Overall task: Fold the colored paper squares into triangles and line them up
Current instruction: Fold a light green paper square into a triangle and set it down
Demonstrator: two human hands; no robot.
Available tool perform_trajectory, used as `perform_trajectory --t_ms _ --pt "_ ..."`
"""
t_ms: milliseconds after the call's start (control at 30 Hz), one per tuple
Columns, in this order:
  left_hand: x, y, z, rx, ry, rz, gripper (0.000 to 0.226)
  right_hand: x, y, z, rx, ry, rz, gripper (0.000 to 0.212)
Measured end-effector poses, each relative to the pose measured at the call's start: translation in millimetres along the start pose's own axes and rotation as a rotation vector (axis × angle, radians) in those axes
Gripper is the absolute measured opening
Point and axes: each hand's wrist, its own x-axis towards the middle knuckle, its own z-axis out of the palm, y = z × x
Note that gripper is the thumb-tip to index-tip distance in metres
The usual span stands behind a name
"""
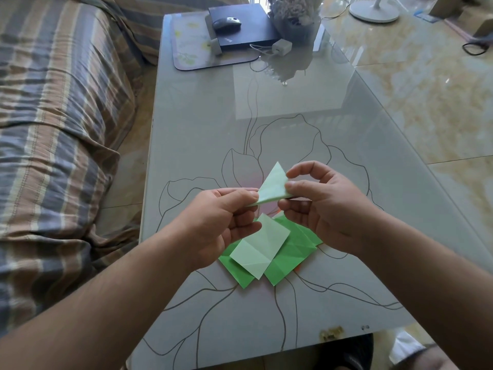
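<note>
A pale green paper folded into a triangle [272,186] is held above the glass table [202,124]. My left hand [216,222] pinches its lower left corner, and my right hand [322,206] pinches its right edge between thumb and fingers. Below my hands a pale green creased square [258,247] lies flat on top of several bright green paper squares [289,252]. A sliver of orange paper peeks out from under that pile.
A striped sofa [53,129] runs along the table's left side. At the far end sit a black laptop [242,25] with a mouse [226,22], a white charger [281,46], a placemat [192,49] and a flower vase [296,20].
</note>
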Motion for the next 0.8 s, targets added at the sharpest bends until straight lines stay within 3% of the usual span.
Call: perform_trajectory --t_ms 167,333,567,800 --pt "2 1 -3 -0.005 0.015 0.02 0.01 -1 -5 -2 -0.118 0.003 -0.054 0.013" --pt "4 0 -4 -0.021 0.02 0.078 0.011 3 -3 4 0.039 0.071 0.087 0.02" --pt "2 -3 -6 0.244 0.06 0.295 0.013 1 7 6 -0.045 0.089 -0.043 0.029" --pt "-2 -2 -5 0.297 -0.073 0.175 0.021 3 -2 -3 -0.045 0.11 -0.101 0.035"
